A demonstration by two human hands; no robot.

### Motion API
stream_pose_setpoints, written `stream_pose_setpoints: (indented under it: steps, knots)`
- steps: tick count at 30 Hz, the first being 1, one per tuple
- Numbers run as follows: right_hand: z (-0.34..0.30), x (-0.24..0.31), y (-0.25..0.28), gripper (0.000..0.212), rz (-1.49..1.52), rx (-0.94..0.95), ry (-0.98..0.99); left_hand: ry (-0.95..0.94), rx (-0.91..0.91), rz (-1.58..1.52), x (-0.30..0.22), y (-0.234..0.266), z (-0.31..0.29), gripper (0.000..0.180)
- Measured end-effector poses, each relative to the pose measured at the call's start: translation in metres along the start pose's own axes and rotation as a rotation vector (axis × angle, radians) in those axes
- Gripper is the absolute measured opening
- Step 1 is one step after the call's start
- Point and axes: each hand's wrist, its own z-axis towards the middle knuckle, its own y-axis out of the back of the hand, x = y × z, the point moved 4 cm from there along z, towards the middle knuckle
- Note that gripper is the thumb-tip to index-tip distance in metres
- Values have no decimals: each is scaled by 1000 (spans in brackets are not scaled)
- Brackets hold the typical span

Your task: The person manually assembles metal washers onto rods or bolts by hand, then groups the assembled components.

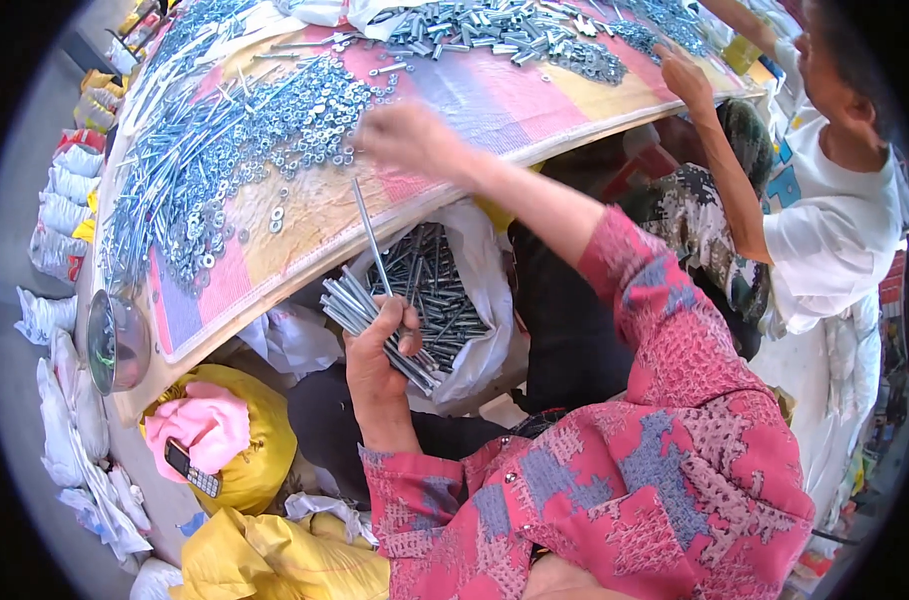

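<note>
Over the open white bag, my left hand (379,365) is closed round a bundle of silvery metal bolts (352,300). One long thin rod (367,225) sticks up from between its thumb and fingers, toward the table edge. My right hand (409,140) is above the tabletop beside a heap of nuts and washers (319,110); motion blurs its fingers, so I cannot tell what they hold. Below the left hand, many dark and shiny bolts (429,270) fill the white bag (479,255).
Long rods (159,170) lie at the table's left, short metal tubes (474,25) at its far side. A clear bowl (117,340) sits at the left corner. A phone (191,468) rests on pink cloth (209,425) over a yellow sack (274,450). Another person (834,210) works at right.
</note>
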Motion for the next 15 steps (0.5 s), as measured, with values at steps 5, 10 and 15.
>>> stream_pose_setpoints:
  steps: [5, 10, 15]
  knots:
    - [103, -95, 24, 23, -684, -208, 13, -7, -39, 40, -2, -4, 4, 16]
    - [124, -103, 17, 24, -731, 38, -50, -17, -48, 127, -6, 1, 5, 21]
    - [98, -115, 21, 27, -461, -237, 25, 1, -67, 128, -8, 1, 4, 20]
